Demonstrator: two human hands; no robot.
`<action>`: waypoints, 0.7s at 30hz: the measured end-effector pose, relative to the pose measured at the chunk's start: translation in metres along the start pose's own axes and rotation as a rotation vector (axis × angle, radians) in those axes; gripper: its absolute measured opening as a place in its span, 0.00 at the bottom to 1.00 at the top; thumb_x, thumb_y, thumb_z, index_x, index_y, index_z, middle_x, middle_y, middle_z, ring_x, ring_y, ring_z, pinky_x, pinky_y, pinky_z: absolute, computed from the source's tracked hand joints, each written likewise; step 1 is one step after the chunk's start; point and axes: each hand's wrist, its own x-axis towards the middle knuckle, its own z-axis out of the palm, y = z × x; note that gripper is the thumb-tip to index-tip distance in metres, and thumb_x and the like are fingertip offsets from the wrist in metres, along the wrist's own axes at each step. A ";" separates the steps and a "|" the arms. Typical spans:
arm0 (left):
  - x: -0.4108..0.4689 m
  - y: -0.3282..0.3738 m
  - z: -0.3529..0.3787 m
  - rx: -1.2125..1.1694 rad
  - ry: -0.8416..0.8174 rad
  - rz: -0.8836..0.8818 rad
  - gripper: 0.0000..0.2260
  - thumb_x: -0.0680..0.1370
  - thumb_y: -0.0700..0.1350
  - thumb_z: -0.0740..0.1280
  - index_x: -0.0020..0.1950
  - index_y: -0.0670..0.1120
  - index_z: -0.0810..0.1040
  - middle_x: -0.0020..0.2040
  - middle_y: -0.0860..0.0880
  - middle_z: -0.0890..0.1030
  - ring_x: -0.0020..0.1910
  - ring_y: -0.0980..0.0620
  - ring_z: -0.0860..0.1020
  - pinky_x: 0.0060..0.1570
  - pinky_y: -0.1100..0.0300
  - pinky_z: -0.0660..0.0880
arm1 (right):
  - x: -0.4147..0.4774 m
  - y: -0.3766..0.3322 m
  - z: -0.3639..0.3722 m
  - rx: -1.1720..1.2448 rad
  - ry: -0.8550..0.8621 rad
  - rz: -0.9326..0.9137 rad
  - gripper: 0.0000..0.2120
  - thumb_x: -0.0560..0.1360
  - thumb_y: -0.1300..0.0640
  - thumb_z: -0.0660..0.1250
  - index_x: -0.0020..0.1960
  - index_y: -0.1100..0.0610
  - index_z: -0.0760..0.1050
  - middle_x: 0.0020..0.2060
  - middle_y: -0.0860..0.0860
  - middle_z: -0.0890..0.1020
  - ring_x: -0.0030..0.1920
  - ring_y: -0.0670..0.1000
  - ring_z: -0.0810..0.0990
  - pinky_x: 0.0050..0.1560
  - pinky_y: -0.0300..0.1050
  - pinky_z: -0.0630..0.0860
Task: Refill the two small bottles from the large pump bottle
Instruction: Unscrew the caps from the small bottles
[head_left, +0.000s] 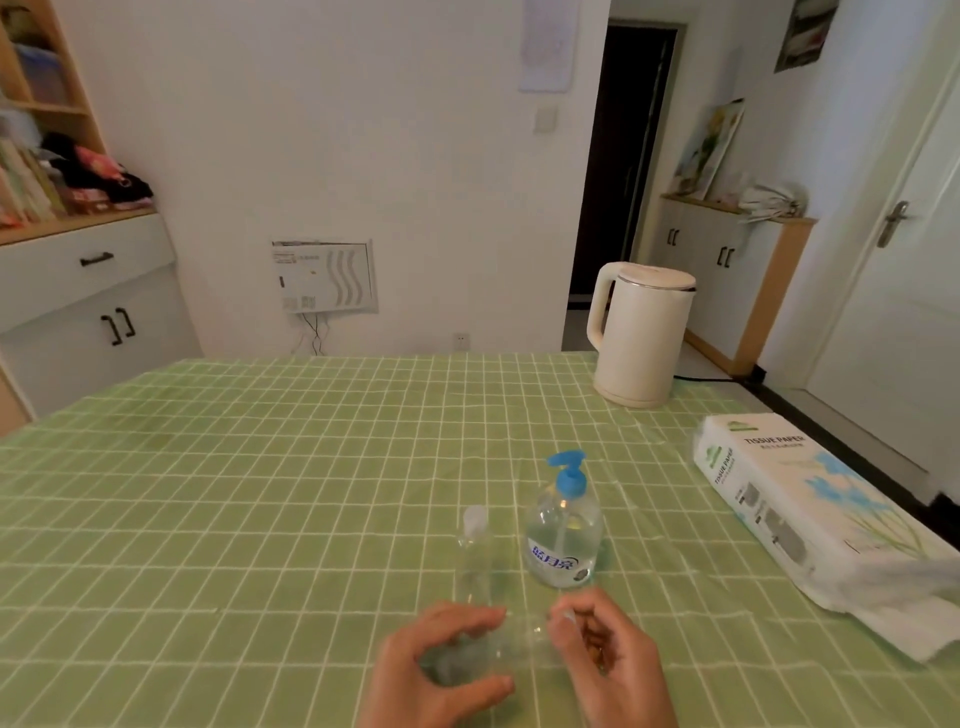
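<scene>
**Fig. Uncapping stage, head view** (dial centred on the held bottle, 12 o'clock = away from the wearer).

The held small bottle (517, 640), clear and lying roughly level just above the green checked tablecloth (260, 493), spans both hands. The left hand (441, 670) is clamped round its body at 9 o'clock, w/ thumb below and fingers curled over. The right hand (608, 660) is curled onto its neck/cap end at 3 o'clock. Whether the cap is seated or already loose cannot be told. The standing small bottle (474, 551) is upright and capped at 11 o'clock, just beside the pump bottle (563, 540) at 1 o'clock. The pump bottle looks partly full.

Likely step: twisting the cap off, i.e. task barely begun and neither small bottle yet filled.

Technique notes:
- Left hand should hold the body firm but not squeeze, since thin clear plastic probably flexes.
- Right hand should turn the cap only, wrist vs. wrist.
- Tip the bottle upright before the cap comes free, in case of residue.
- Park the cap near at 3 o'clock, not toward the table edge.
- Then bring the open neck right under the pump spout. The opening is narrow, so short, slow presses should limit drips.

Also on the table: a kettle (641, 338) well beyond at 1 o'clock and a tissue pack (810, 519) at 2 o'clock, handy for spills.
</scene>
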 end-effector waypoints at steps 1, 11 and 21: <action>0.000 -0.002 0.000 -0.026 -0.002 -0.039 0.22 0.60 0.53 0.84 0.53 0.65 0.88 0.49 0.57 0.89 0.50 0.55 0.86 0.53 0.64 0.81 | -0.001 0.000 0.000 0.001 -0.020 -0.008 0.09 0.74 0.40 0.73 0.46 0.45 0.84 0.27 0.50 0.75 0.29 0.41 0.67 0.30 0.35 0.62; 0.001 -0.014 -0.009 -0.157 -0.038 -0.149 0.21 0.64 0.37 0.84 0.55 0.41 0.86 0.52 0.45 0.90 0.55 0.47 0.88 0.54 0.65 0.82 | 0.001 -0.009 -0.007 0.047 -0.013 0.038 0.26 0.78 0.59 0.70 0.70 0.37 0.74 0.55 0.50 0.85 0.41 0.49 0.79 0.42 0.42 0.74; 0.001 -0.006 -0.005 -0.233 -0.006 -0.154 0.20 0.62 0.49 0.84 0.52 0.49 0.88 0.52 0.45 0.89 0.54 0.48 0.88 0.55 0.63 0.82 | -0.001 -0.010 -0.006 0.038 -0.031 0.053 0.17 0.80 0.48 0.70 0.68 0.37 0.78 0.56 0.49 0.86 0.37 0.48 0.78 0.37 0.43 0.72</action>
